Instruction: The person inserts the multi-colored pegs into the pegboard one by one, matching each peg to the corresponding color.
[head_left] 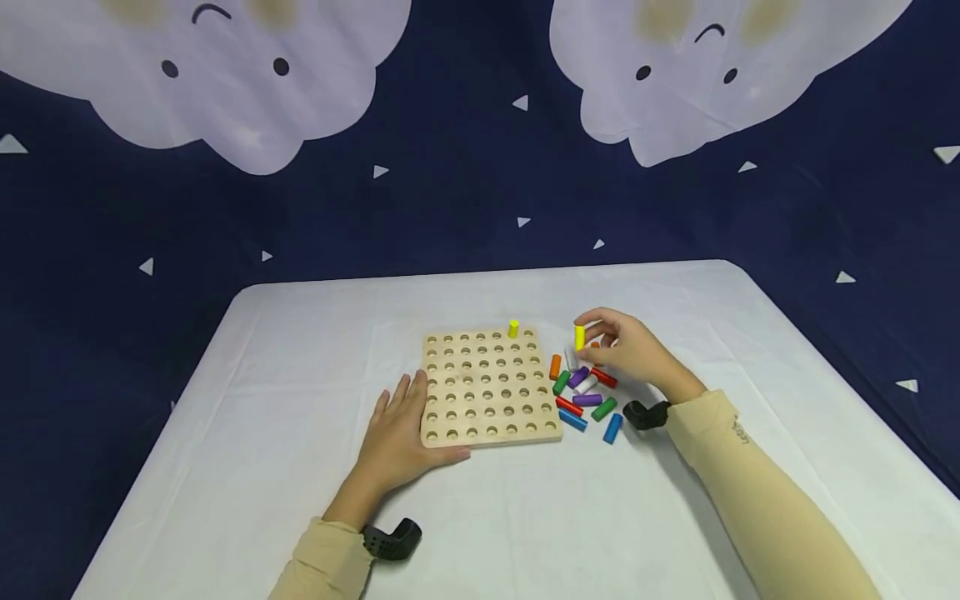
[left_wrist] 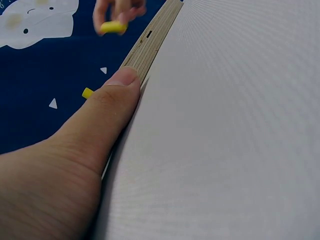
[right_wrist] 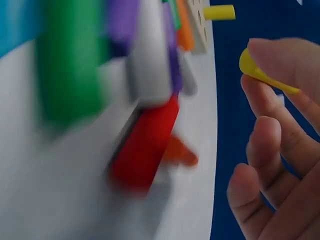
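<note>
A pale wooden pegboard with rows of round holes lies on the table. One yellow peg stands upright in its back row, towards the right. My left hand rests against the board's left and front edges, fingers straight and thumb along the front; the thumb touches the board's side in the left wrist view. Right of the board, my right hand pinches another yellow peg between thumb and fingers, raised above the loose pegs. In the right wrist view the thumb partly covers this held peg.
Several loose pegs lie right of the board, among them an orange peg, a purple peg, a green peg and a blue peg. A white cloth covers the table; a dark patterned backdrop hangs behind.
</note>
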